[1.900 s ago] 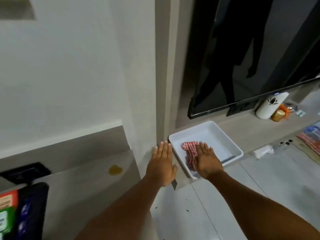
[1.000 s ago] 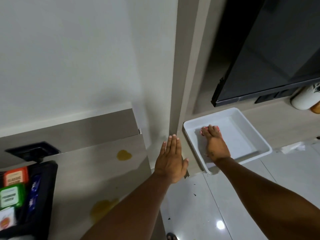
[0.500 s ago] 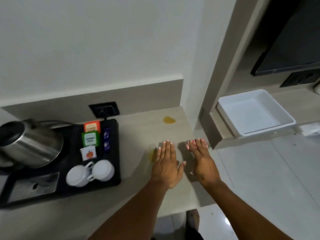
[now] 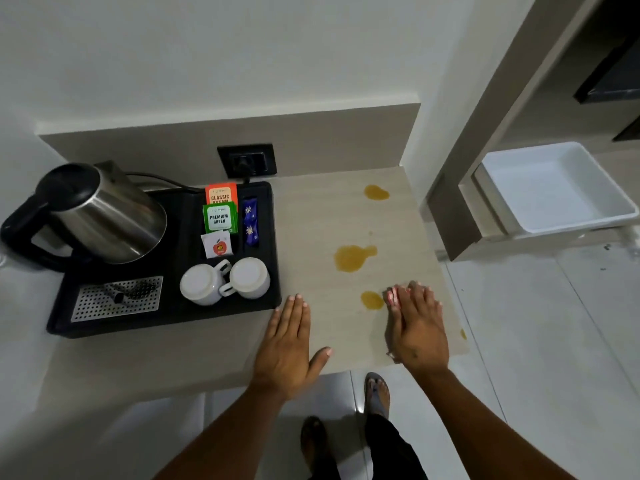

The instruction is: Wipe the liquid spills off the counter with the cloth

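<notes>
Three amber spills mark the beige counter (image 4: 325, 220): a far spill (image 4: 376, 192), a larger middle spill (image 4: 351, 258) and a near spill (image 4: 371, 300). A small drop (image 4: 463, 334) sits by the counter's right edge. My right hand (image 4: 417, 329) lies flat on the counter, pressing the red-and-white checked cloth (image 4: 393, 295), which mostly hides under the palm and touches the near spill's right side. My left hand (image 4: 287, 344) rests flat and open on the counter near its front edge, holding nothing.
A black tray (image 4: 273, 299) on the left carries a steel kettle (image 4: 100, 216), two upturned white cups (image 4: 225, 280) and tea sachets (image 4: 220, 216). A wall socket (image 4: 246, 161) sits behind. A white plastic tub (image 4: 554, 188) stands on a lower shelf to the right.
My right hand took the cloth out of the white tub and brought it left onto the counter beside the near spill. My view swung left and down onto the counter.
</notes>
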Tool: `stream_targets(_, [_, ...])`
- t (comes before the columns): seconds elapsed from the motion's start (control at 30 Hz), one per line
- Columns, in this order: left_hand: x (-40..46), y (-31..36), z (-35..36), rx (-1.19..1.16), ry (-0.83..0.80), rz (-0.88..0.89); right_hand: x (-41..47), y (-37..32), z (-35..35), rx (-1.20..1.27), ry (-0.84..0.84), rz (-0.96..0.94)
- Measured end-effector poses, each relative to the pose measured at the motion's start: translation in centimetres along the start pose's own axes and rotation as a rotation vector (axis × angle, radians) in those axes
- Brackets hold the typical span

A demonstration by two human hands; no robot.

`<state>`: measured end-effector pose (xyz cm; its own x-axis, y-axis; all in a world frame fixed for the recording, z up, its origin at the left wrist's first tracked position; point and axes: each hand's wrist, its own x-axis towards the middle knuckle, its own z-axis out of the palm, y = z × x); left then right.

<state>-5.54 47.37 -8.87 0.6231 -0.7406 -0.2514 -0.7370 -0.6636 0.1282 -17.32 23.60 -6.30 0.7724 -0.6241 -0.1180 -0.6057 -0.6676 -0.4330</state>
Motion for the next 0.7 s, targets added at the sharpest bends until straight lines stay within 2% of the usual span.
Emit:
stream_targets(0.2, [0.2, 0.1, 0.1, -0.016, 0.029, 0.01, 4.7, -1.8, 1.1, 0.022, 0.017, 0.002])
stream_targets(0.33, [0.2, 0.1, 0.1, -0.009, 0.014, 0.0, 0.9, -2.3, 2.2, 0.004, -0.019, -0.086])
stream_targets(0.43, [0.2, 0.1, 0.2, -0.02, 0.014, 0.006, -1.6, 0.9, 1.2, -0.002, 0.002, -0.003])
stream_targets(0.53, [0.2, 0.1, 0.1, -0.026, 0.049, 0.006, 0.0, 3.7, -1.4, 0.009, 0.026, 0.094])
stream_targets(0.7, [0.2, 0.0, 0.5, -0.03, 0.088, 0.013, 4.2, 1.5, -2.1, -0.006, -0.018, 0.055])
